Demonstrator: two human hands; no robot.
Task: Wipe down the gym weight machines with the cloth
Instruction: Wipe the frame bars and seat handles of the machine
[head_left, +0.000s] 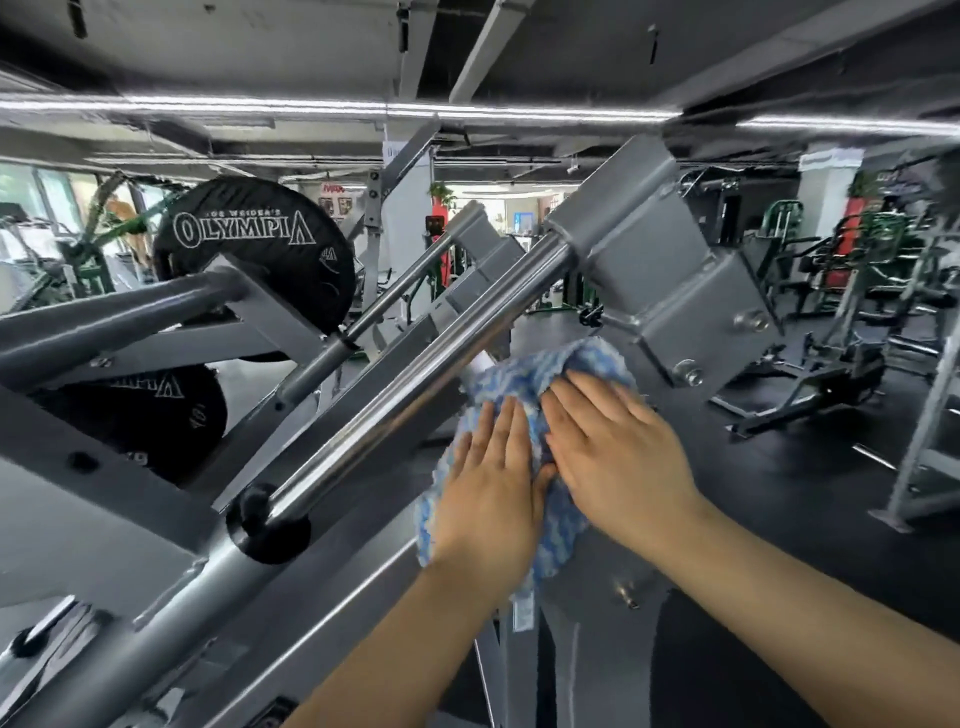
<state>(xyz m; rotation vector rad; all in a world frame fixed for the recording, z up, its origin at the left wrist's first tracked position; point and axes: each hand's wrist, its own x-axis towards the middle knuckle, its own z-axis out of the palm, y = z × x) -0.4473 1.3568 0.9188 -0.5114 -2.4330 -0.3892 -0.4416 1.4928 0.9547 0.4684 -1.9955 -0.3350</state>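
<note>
Your flat left hand (488, 483) and right hand (613, 447) press the blue cloth (524, 371) and hide most of it. It lies on the gray machine (649, 270), just beside the shiny bar (415, 384). A black weight plate (254, 249) sits behind at the left.

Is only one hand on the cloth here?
No: both the left hand and right hand press flat on the blue-and-white cloth against the grey machine frame.

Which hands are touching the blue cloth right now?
Touching, both. The head view shows the left hand and right hand lying flat, fingers straight, on the cloth.
</note>
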